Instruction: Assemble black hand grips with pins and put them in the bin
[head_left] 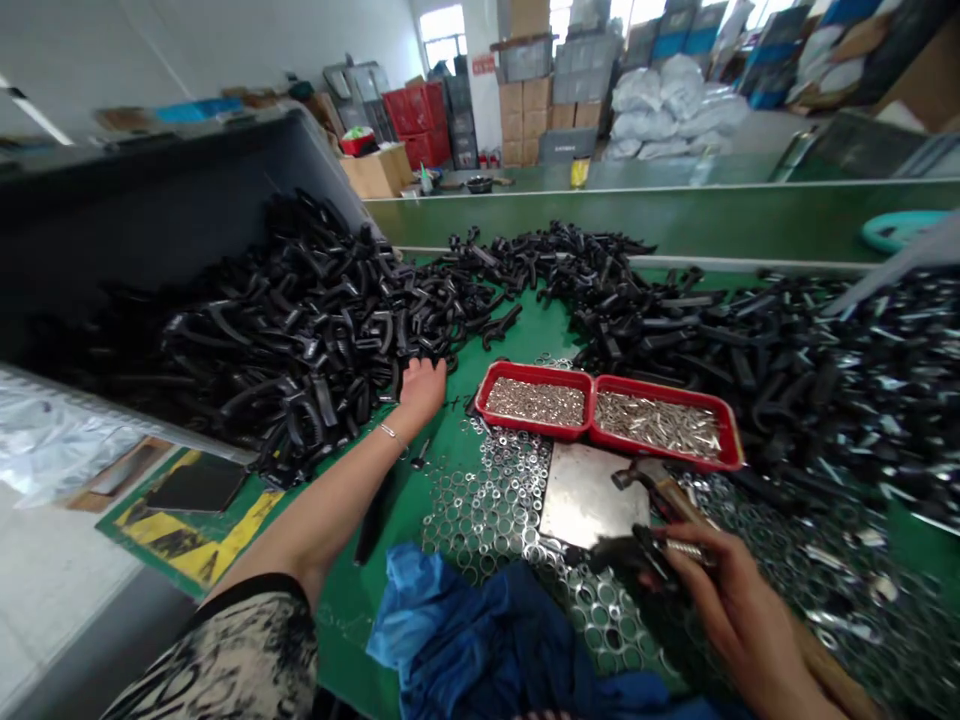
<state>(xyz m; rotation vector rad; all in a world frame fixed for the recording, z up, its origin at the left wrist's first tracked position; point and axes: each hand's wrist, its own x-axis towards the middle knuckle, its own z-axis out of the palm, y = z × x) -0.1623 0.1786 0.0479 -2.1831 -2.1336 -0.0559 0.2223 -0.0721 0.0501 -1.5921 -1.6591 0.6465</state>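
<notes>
My left hand (422, 390) rests on the edge of a heap of black plastic curved parts (300, 340), touching them with nothing clearly held. My right hand (739, 600) is closed around the wooden handle of a hammer (667, 495), whose metal head sits over a square steel plate (592, 495). A black part with a metal sleeve (645, 555) lies against my right fingers, blurred. Loose steel washers (487, 510) cover the green mat between my hands. Two joined red trays (607, 412) hold small metal pieces.
A blue cloth (480, 640) lies near my body. A dark bin (150, 190) holds black parts at the left. More black parts and metal pieces spread right. Behind the green bench stand boxes, crates and white sacks.
</notes>
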